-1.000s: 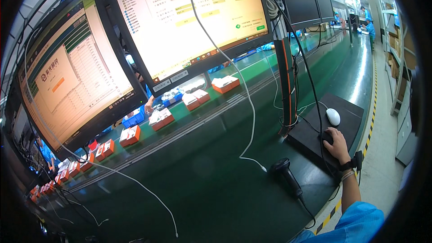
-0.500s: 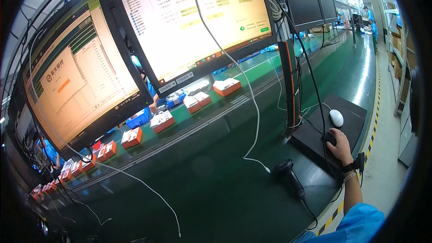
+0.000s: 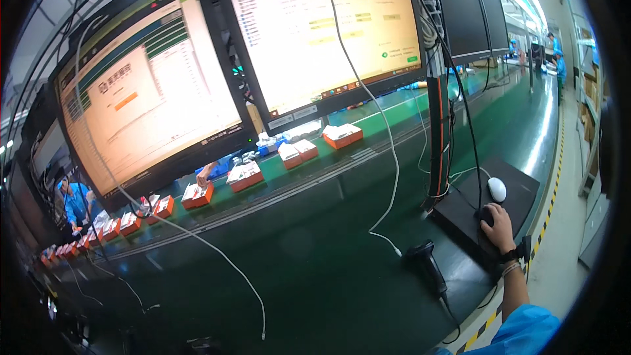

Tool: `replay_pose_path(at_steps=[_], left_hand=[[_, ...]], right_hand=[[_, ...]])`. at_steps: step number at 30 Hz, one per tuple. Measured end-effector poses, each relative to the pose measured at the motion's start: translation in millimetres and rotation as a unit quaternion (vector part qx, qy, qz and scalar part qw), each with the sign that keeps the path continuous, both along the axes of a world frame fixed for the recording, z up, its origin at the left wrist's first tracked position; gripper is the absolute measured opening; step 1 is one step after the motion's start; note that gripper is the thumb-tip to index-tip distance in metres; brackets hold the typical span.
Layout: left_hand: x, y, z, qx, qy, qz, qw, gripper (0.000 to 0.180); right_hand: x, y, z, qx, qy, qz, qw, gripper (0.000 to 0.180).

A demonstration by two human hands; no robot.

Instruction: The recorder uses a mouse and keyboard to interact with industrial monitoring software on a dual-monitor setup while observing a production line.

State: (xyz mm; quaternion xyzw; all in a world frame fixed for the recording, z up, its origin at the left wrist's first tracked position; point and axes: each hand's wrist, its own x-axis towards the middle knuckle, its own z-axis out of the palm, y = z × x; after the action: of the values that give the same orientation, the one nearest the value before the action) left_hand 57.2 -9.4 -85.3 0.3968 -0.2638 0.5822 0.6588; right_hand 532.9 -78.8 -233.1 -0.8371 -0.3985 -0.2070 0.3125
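My right hand (image 3: 499, 230) is closed over a black computer mouse (image 3: 485, 215), most of which the fingers and palm hide. The mouse rests on a flat black pad or box (image 3: 460, 213) at the right edge of the green table. Just beyond my fingers lies a white mouse (image 3: 497, 189). A black handheld barcode scanner (image 3: 430, 268) lies on the table to the left of my wrist. My left hand does not show. Two lit monitors, a left one (image 3: 148, 98) and a middle one (image 3: 322, 33), hang in front of me.
White cables dangle over the table, one ending in a plug (image 3: 397, 252) near the scanner. Orange boxes (image 3: 248, 177) with white contents line the far strip. A co-worker's hand (image 3: 206, 172) reaches to one box. A dark post (image 3: 438, 138) stands near the pad.
The view has swung a little left, so everything sits farther right. My right hand stays on the black mouse. A co-worker's hand now shows at an orange box beneath the left monitor.
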Motion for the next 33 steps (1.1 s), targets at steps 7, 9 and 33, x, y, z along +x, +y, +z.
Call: replay_pose_path(at_steps=[7,9,33], left_hand=[[-24.6,-3.4,-23.8,0.109,-0.012,-0.086,0.990,0.044],[-27.7,-3.2,-30.0,0.130,-0.016,-0.105,0.986,0.045],[-49.1,4.1,-62.4,0.210,-0.007,-0.125,0.970,0.060]], right_hand=[[4.5,11.1,-3.7,0.008,0.043,0.005,0.999,0.057],[6.7,9.1,-3.1,0.011,0.048,-0.004,0.999,0.056],[4.1,4.4,1.9,-0.016,0.005,0.019,1.000,0.058]])
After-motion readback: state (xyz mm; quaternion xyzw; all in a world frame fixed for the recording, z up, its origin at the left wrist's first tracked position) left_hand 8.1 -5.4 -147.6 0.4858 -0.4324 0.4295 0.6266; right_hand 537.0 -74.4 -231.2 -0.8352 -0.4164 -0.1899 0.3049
